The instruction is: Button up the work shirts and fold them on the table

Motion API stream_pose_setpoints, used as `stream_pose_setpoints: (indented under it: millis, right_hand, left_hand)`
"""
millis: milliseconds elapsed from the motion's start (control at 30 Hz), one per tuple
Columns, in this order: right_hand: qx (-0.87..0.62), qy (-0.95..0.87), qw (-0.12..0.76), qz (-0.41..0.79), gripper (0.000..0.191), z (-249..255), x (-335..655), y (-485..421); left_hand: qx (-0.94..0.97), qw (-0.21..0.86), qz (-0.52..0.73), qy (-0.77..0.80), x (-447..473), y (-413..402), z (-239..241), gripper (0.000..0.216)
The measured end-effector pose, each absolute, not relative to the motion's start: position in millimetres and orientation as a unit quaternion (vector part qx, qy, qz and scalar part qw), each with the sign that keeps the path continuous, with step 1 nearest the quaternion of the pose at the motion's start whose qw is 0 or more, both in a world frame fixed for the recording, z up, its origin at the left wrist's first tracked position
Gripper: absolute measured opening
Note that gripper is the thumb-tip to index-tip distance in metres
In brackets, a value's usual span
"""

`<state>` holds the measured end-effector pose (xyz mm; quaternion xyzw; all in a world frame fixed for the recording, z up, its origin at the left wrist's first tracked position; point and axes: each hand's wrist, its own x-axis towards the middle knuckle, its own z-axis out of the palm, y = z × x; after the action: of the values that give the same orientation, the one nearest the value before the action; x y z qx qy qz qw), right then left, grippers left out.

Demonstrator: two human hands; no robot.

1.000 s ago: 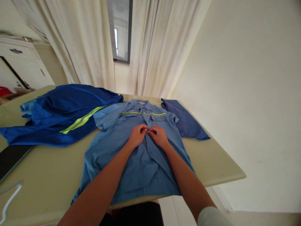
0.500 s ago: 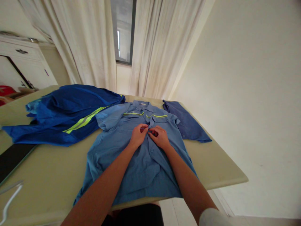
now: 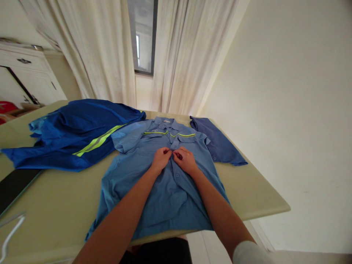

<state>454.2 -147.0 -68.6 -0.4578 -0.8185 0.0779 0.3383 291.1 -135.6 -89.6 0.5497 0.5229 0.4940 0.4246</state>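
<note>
A light blue short-sleeved work shirt (image 3: pixel 154 187) lies front up on the table, its collar pointing away from me. Yellow-green stripes cross its chest at the pockets. Over the middle of the front placket, my left hand (image 3: pixel 162 158) pinches the cloth with thumb and fingertips. Right beside it, my right hand (image 3: pixel 184 160) pinches the same placket, the fingertips of both almost meeting. Whatever small part sits between the fingertips is hidden. Below the hands, a button (image 3: pixel 177 175) shows on the placket.
A dark blue garment (image 3: pixel 79 128) with a reflective band lies heaped at left, partly over a black flat object (image 3: pixel 16 187). A folded greyish-blue garment (image 3: pixel 217 141) lies at right. A white hanger-like piece (image 3: pixel 12 234) is at the table's (image 3: pixel 55 212) near left.
The fingertips of both hands have drawn slightly closer together at the placket, and the cloth there lies flatter. The other garments have not moved.
</note>
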Motion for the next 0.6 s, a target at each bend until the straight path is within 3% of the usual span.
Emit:
stream_pose_setpoints:
  millis: [600]
  right_hand:
    - [-0.523,-0.762,0.368,0.101,0.021,-75.4,455.9,-141.4]
  left_hand:
    - [0.607,0.38,0.463,0.522,288.5,-136.5,-85.7,0.017]
